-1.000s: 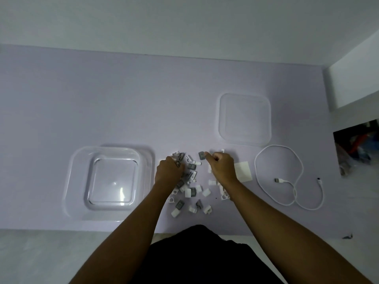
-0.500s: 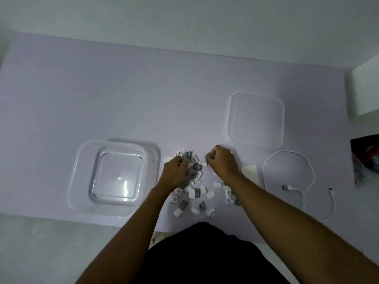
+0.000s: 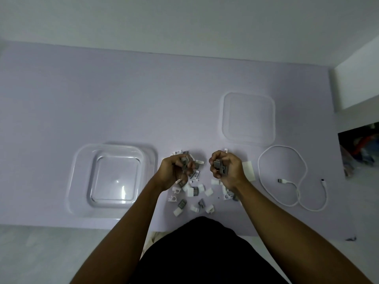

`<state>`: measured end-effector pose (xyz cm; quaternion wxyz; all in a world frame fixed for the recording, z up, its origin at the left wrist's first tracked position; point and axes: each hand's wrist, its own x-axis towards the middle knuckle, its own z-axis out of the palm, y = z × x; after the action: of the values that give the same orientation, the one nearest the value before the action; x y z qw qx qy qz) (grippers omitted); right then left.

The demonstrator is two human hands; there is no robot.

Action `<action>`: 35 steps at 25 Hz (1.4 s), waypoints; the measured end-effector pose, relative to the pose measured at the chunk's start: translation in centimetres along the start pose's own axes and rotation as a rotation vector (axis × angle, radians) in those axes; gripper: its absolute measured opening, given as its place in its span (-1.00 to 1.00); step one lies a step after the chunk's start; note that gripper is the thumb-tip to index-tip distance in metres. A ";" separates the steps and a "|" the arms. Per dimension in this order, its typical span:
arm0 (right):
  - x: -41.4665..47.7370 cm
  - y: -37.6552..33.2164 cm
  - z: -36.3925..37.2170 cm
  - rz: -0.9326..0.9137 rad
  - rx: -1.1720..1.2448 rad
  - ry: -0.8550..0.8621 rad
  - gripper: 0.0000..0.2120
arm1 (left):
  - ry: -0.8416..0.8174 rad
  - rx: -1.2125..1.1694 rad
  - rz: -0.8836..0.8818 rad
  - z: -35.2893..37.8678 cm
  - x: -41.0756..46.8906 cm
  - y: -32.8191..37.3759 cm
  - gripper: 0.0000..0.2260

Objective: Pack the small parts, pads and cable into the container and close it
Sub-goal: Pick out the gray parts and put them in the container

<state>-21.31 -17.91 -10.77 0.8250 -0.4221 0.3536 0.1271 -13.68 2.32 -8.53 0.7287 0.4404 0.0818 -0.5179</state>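
Observation:
A clear square container [image 3: 111, 179] stands open on the lilac table, left of centre. Its clear lid [image 3: 248, 117] lies flat farther back on the right. Several small grey and white parts [image 3: 194, 191] are scattered between my forearms. My left hand [image 3: 174, 171] is curled round a handful of grey and white parts, just right of the container. My right hand [image 3: 225, 169] grips grey parts too. A white pad [image 3: 248, 173] peeks out right of that hand. The white cable [image 3: 287, 179] lies looped at the right.
The table's near edge [image 3: 61, 224] runs just below the container, with pale floor beyond. A white wall block [image 3: 356, 85] rises at the far right, and a dark opening with coloured clutter [image 3: 361, 150] sits below it.
Both hands have closed on parts from the pile and lifted slightly, turning palms inward. The camera has shifted a little, so the scene sits differently in view.

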 end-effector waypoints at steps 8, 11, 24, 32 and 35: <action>1.9 2.0 1.1 -0.383 -1.006 0.170 -0.63 | 0.658 0.677 0.112 -1.9 1.6 -0.3 -0.61; 2.8 3.0 2.2 -0.400 -1.309 0.092 -0.85 | 0.741 1.062 0.147 -3.0 2.6 -0.1 -0.77; -0.7 1.6 -0.3 -0.050 -0.111 0.228 -0.79 | 0.657 1.398 0.103 -1.0 6.3 -0.3 -0.85; -1.6 2.1 -0.4 -0.051 -0.205 0.186 -0.56 | 0.526 1.507 0.128 -1.5 5.7 -1.0 -0.67; -1.2 3.1 0.4 -0.133 -0.410 0.184 -0.69 | 0.497 1.517 0.129 -1.6 5.4 -1.2 -0.74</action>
<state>-23.57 -15.58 -11.62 0.6929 -0.6131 0.3655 0.1027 -11.74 -0.28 -13.23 0.2198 0.9223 -0.1582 -0.2758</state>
